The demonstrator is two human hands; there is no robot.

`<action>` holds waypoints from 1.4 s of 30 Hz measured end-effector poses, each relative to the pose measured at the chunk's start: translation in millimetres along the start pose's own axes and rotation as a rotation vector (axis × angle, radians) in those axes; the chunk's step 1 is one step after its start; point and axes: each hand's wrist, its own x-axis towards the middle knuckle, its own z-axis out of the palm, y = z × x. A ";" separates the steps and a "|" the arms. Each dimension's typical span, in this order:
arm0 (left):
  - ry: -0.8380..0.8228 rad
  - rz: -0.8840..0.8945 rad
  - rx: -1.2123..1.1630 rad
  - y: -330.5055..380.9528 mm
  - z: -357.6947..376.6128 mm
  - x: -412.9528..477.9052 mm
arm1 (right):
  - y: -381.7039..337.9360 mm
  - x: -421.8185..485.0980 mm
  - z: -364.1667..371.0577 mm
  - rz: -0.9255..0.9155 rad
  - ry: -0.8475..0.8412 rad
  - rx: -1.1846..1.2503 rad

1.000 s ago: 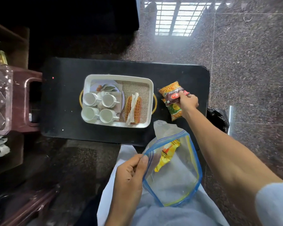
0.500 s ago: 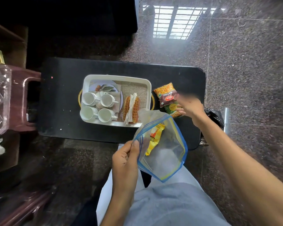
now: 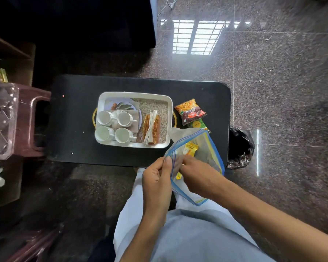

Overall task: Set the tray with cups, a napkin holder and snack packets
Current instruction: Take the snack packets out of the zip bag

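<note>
In the lower middle of the frame, the rim of a clear zip bag (image 3: pixel 201 163) with a blue seal is pinched between the thumb and fingers of the left hand (image 3: pixel 156 183). The right hand (image 3: pixel 199 178) is reached into the mouth of the bag, its fingers curled toward a yellow packet (image 3: pixel 191 148) inside; whether the packet is gripped cannot be told through the plastic. Beyond the hands, a black table (image 3: pixel 74 118) is seen at the centre of the frame, with a white tray (image 3: pixel 134 94) resting on it. Four white cups (image 3: pixel 115 126) are set in the left half of the tray, and a woven napkin holder (image 3: pixel 151 127) with white napkins lies just right of them on a burlap liner. Right of the tray, on the table, a red and orange snack packet (image 3: pixel 190 111) is laid partly over a green packet (image 3: pixel 198 125). At the table's right end, a black bin bag (image 3: pixel 240 146) is seen on the speckled stone floor (image 3: pixel 284 76).
</note>
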 end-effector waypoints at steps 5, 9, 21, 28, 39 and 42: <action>-0.019 -0.007 0.026 4.4 -4.5 -4.6 | 13.2 31.3 46.9 -0.028 -0.133 -0.527; -0.023 -0.035 0.047 5.9 -6.9 -10.8 | 16.6 37.7 59.9 -0.007 -0.157 -0.580; 0.074 0.165 0.378 10.3 -8.1 -23.5 | -12.9 23.7 5.6 -0.095 -0.005 -0.581; 0.144 0.258 0.457 17.7 -20.5 -21.2 | -22.6 -13.8 -21.1 -0.301 0.239 -0.550; -0.203 -0.206 -0.067 25.7 -48.9 12.0 | -1.7 -49.0 -96.5 -0.332 0.333 -0.192; -0.185 -0.200 -0.031 25.2 -48.8 16.6 | 7.7 -55.2 -108.0 -0.219 0.464 0.034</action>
